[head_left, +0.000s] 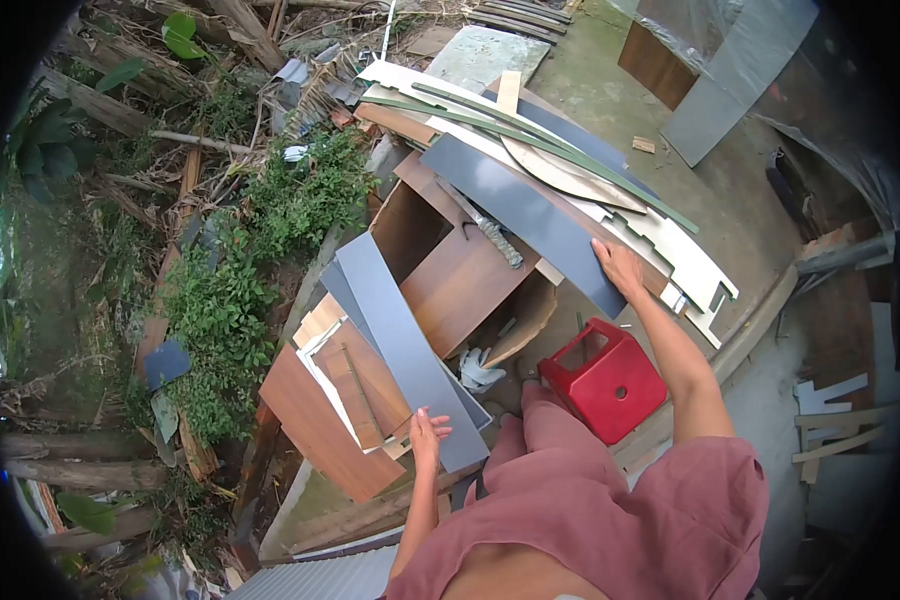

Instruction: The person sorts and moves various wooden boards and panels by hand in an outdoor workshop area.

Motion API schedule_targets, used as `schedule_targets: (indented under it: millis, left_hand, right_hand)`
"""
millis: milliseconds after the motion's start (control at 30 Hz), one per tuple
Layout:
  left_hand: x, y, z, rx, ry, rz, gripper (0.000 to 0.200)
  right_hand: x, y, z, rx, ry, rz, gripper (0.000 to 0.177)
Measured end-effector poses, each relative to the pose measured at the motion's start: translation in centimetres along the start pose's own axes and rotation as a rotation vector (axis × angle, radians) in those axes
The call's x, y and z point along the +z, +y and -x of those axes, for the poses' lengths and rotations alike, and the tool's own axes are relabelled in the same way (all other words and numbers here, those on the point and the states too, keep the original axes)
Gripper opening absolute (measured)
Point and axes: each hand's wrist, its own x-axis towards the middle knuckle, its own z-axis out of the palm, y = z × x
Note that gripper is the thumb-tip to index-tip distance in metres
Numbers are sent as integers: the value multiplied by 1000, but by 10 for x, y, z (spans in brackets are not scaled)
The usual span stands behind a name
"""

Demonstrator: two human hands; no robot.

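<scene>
Past the red stool [625, 372], our right hand [622, 268] gripped the long board [515, 213]; left of the stool, our left hand [429, 432], loose, maybe touched another board [398, 318]. Lifting likely needed both.

Grey board [515, 215] under right hand [622, 268]: smooth, faint sheen | second grey board [398, 335] at left hand [428, 430]: smooth, matt | brown panel [318, 428] left of it: wood-grain | red stool [622, 388]: glossy plastic

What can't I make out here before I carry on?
Head: underside of the grey board at the right hand, hidden by its top face.
Head: part of the brown board, covered by smaller boards.
Head: plastic sheet's full extent, cut off by the top edge.
Head: white cloth, too small to tell what.
</scene>
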Motion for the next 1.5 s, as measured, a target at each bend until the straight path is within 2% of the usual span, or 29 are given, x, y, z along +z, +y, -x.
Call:
schedule_targets:
  millis: [100, 233, 433, 500, 633, 700, 800, 833, 900, 967, 1000, 1033, 1067, 1100, 1167, 1200, 1233, 1333, 1400, 1433, 1500]
  left_hand:
    - [10, 6, -4, -29, 8, 24, 53]
    - [18, 8, -9, -52, 23, 46, 52]
    - [23, 12, -18, -88, 41, 58, 51]
    - [22, 13, -21, -93, 48, 65, 51]
    - [23, 14, -23, -96, 52, 84, 50]
    - [23, 15, -22, -100, 56, 97, 50]
    - [21, 14, -20, -112, 72, 86, 50]
    - [19, 16, -19, -127, 86, 72, 49]
    - [6, -1, -21, -22, 258, -33, 49]
    - [-9, -27, -30, 124, 472, -306, 48]
    - [-13, -35, -33, 112, 492, -292, 48]
    - [-16, -40, -34, 99, 533, -279, 49]
    - [-18, -47, -35, 88, 569, -268, 51]
    - [-19, -56, -35, 83, 577, -259, 51]
    - [-23, -72, -34, -136, 497, -289, 58]
    - [-24, -77, -32, -137, 504, -286, 58]
    - [-22, -82, -29, -171, 432, -237, 60]
    - [-16, -96, -18, -203, 324, -209, 64]
    - [-14, -96, -13, -202, 269, -168, 66]
    - [-15, -94, -11, -199, 260, -170, 66]
    - [-15, -89, -5, -235, 184, -156, 66]
  right_hand:
    - [1, 9, -39, 54, -44, -49, 61]
    - [-2, 13, -67, -11, -95, -149, 61]
    - [-5, 13, -100, -20, -105, -56, 59]
    - [-2, 13, -101, -11, 0, 7, 59]
    - [9, 12, -99, -10, 61, 40, 58]
    - [16, 8, -94, -37, 231, 147, 53]
    - [21, 3, -85, 9, 334, 69, 50]
    - [20, 0, -83, -25, 371, 123, 41]
    - [18, -18, -62, -263, 577, 87, 37]
    - [30, -40, -27, -360, 436, -12, 35]
    - [36, -50, -5, -406, 332, -110, 34]
    - [52, -60, 24, -433, 174, -221, 32]
    - [76, -61, 49, -387, -74, -264, 30]
    - [103, -59, 80, -378, -285, -411, 32]
    - [155, -54, 148, -220, -732, -477, 37]
    - [191, -41, 175, -274, -851, -409, 47]
    - [222, -33, 199, -210, -1000, -378, 55]
    - [246, -39, 252, -84, -1122, -312, 57]
    - [250, -41, 264, -131, -881, -265, 56]
    - [249, -41, 265, -125, -873, -266, 56]
    - [245, -39, 256, 36, -999, -390, 54]
